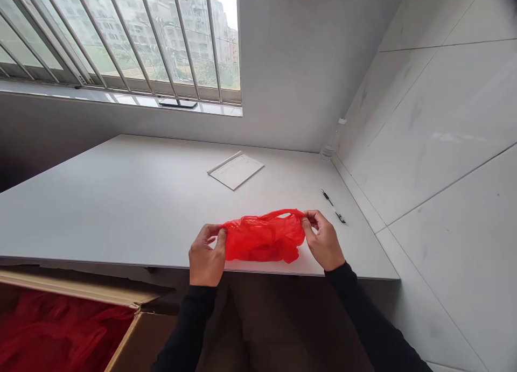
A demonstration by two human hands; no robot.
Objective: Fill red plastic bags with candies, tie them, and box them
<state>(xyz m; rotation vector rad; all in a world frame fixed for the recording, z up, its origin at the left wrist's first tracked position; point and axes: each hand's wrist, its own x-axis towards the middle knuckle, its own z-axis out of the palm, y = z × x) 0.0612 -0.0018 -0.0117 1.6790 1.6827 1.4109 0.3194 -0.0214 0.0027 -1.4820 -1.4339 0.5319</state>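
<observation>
A crumpled red plastic bag (262, 236) lies near the front edge of the white table (121, 199). My left hand (207, 256) pinches the bag's left end with fingers closed. At the bag's right end my right hand (323, 243) grips the handle loop, fingers closed too. The bag is stretched between the two hands, just above or on the tabletop.
An open cardboard box (121, 329) with more red plastic inside sits below the table at the lower left. A white notepad (235, 170) and a pen (333, 205) lie farther back. A clear bottle (329, 146) stands in the corner by the tiled wall. A phone (177, 103) rests on the windowsill.
</observation>
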